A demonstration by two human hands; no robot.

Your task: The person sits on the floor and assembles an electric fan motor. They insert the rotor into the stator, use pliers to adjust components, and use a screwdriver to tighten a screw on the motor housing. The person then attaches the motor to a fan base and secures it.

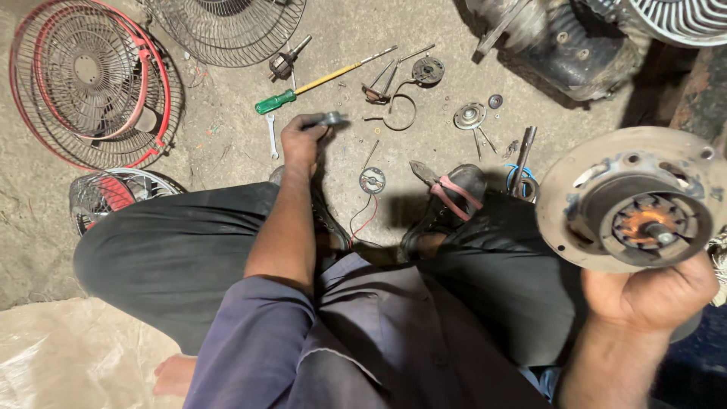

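My right hand (653, 291) is clamped under the fan motor housing (628, 198), a round grey plate with its shaft and copper-coloured windings turned up towards me; I hold it raised at my right side, I judge so that the open face stays in view and nothing drops out; my left hand (302, 140) is stretched out over the floor, fingers closed on a small grey metal part (331, 118), lifted just above the ground; the two hands are well apart.

Beyond the left hand lies a green-handled screwdriver (318, 82), with a small spanner (272, 136) just beside my wrist; a round bearing cap (469, 116) and a loose wire ring (400, 113) lie further right, and red-handled pliers (441, 186) rest by my shoe (454, 201); a small disc with red and dark wires (372, 180) lies between my legs; everything is spread within reach, I take it, so each piece can be found again.

The surface is a bare, dusty concrete floor (227, 144); I sit on it; wire fan guards (91, 83), one rimmed in red, lie to the left, and another motor body (560, 38) sits at the top right in dim light.
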